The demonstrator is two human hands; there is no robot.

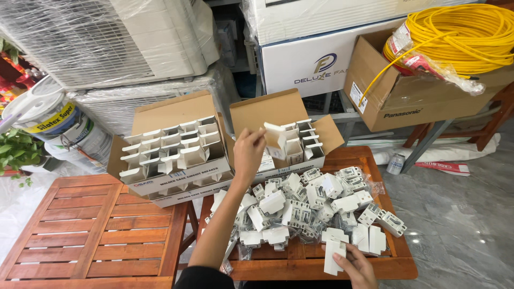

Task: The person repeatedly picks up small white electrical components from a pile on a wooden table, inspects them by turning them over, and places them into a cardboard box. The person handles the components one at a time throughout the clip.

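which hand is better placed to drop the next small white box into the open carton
Left. The left hand already holds a small white box right above the open carton; the right hand is low by the table edge.

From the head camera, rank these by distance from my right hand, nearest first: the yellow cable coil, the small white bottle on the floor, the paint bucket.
From the right hand:
1. Small white bottle, on the floor, right of the table.
2. Yellow cable coil, top right, in a cardboard box.
3. Paint bucket, far left.

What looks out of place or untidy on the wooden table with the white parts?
The small white circuit breakers lie in a loose, tumbled heap on the brown wooden slatted table, not in rows like those in the open cardboard box. The yellow cable coil overhangs its brown carton.
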